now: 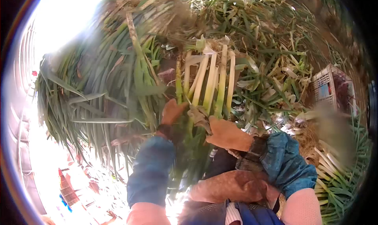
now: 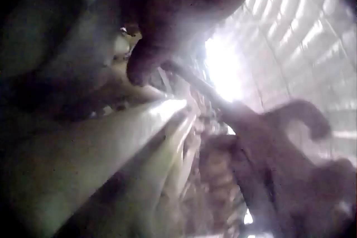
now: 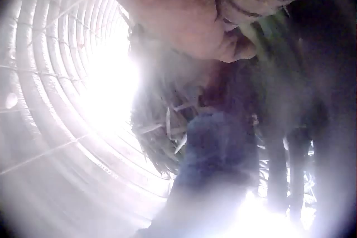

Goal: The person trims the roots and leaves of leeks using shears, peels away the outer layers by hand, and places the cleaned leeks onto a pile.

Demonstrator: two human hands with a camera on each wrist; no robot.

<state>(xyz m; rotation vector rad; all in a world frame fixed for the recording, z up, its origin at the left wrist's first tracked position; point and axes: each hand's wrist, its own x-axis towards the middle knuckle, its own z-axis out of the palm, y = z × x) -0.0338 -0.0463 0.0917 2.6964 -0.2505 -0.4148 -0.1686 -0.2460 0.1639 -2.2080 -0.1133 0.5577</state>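
Observation:
Several leeks point(image 1: 208, 83) lie side by side in the head view, white ends away from the body and green leaves toward the lap. At their left edge, the left hand point(image 1: 172, 112) grips the stalks, its thumb across them; its other fingers are mostly hidden. On the right side, the right hand point(image 1: 229, 133) has curled fingers and pinches a withered brownish leaf point(image 1: 200, 118) over the stalks. In the left wrist view, pale stalks point(image 2: 111, 154) run beside a thin strip point(image 2: 195, 84) between the hands. The right wrist view shows the right hand point(image 3: 195, 15) above green leaves point(image 3: 273, 37).
A large heap of green leaves point(image 1: 94, 79) stands at the left. Loose trimmings point(image 1: 271, 71) cover the ground behind and to the right. A pale plastic crate point(image 1: 325, 83) sits at the right, with more leeks point(image 1: 330, 170) below it.

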